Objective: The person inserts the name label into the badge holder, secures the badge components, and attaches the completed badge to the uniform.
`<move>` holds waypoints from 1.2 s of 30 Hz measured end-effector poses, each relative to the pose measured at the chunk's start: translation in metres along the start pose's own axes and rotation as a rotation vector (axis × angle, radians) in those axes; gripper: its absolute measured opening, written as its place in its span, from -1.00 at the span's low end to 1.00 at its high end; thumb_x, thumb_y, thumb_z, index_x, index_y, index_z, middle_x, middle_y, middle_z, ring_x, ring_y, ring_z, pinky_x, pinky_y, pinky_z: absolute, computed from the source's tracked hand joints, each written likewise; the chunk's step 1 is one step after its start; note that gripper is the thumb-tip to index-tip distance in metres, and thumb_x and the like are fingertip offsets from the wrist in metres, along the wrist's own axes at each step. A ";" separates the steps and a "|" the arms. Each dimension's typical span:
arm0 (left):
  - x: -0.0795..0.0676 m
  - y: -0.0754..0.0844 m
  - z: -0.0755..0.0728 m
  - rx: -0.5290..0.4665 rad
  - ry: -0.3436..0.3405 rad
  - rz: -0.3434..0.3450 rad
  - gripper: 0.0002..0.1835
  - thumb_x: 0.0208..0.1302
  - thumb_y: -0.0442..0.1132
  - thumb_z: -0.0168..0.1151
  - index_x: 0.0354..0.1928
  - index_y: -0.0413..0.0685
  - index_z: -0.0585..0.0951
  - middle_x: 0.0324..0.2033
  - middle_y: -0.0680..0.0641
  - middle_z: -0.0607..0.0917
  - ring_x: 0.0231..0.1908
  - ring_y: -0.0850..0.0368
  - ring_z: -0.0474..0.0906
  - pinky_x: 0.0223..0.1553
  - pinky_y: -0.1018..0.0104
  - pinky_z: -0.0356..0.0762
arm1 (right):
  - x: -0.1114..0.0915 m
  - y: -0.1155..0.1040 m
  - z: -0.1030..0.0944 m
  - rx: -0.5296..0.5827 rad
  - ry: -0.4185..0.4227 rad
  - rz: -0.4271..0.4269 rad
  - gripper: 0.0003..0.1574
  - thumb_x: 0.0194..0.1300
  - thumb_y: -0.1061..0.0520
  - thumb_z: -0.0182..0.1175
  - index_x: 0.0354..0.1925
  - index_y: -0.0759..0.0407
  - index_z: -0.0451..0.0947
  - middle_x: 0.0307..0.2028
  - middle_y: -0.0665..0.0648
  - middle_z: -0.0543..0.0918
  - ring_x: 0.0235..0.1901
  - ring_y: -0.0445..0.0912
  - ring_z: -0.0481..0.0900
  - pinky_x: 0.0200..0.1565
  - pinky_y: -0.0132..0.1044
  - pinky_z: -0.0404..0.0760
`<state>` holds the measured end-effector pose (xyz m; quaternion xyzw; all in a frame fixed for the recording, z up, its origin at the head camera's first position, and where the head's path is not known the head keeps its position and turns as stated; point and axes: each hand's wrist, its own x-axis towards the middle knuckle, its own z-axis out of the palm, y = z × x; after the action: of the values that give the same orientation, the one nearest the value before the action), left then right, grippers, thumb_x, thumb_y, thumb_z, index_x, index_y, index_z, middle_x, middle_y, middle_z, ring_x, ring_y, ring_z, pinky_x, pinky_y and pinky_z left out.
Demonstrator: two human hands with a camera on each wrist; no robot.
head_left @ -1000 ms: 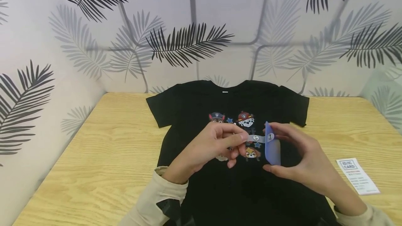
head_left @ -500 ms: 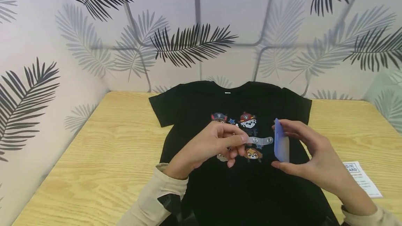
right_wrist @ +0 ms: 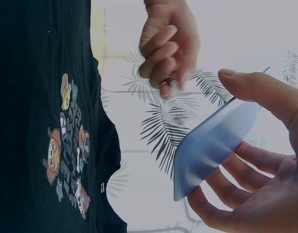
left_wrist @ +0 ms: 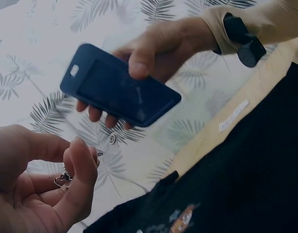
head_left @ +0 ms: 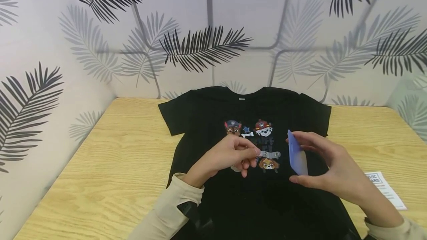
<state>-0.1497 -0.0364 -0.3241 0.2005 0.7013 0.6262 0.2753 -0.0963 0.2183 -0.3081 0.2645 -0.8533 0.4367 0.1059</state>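
Note:
My left hand (head_left: 227,155) pinches a short clear strap with metal snaps (head_left: 271,154) between thumb and fingers. A shiny metal piece (left_wrist: 64,179) shows among those fingers in the left wrist view. My right hand (head_left: 337,169) holds a blue card holder (head_left: 295,153) by its edges, tilted nearly edge-on to the head view. In the left wrist view the holder's slot end points toward the upper left, and its recessed face (left_wrist: 114,90) shows. A gap separates the strap's free end from the holder. Both hands are above a black T-shirt (head_left: 207,117).
The T-shirt, with printed cartoon dog heads (head_left: 268,164), lies spread on a wooden table (head_left: 126,143). A white printed card (head_left: 388,192) lies at the right, partly behind the right forearm. A leaf-patterned wall covering (head_left: 186,10) stands behind the table.
The strap's free end, earlier at the card holder's slot, has come away from it. My right hand moved right with the holder; my left hand then drew slightly left and down with the strap.

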 end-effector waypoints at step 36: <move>0.016 -0.043 0.024 0.705 0.123 -0.122 -0.88 0.37 -0.17 0.19 -0.17 -0.03 0.63 -0.73 0.03 0.51 -0.79 0.23 0.44 -0.73 0.42 0.48 | 0.000 0.003 0.005 -0.146 -0.093 -0.017 0.04 -0.24 0.07 0.63 0.25 0.08 0.43 0.12 0.06 0.54 -0.05 -0.29 0.46 -0.01 -0.61 0.44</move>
<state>-0.1436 -0.0141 -0.3705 0.2029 0.9000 0.3393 0.1836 -0.0983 0.2159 -0.3131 0.2835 -0.8845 0.3596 0.0890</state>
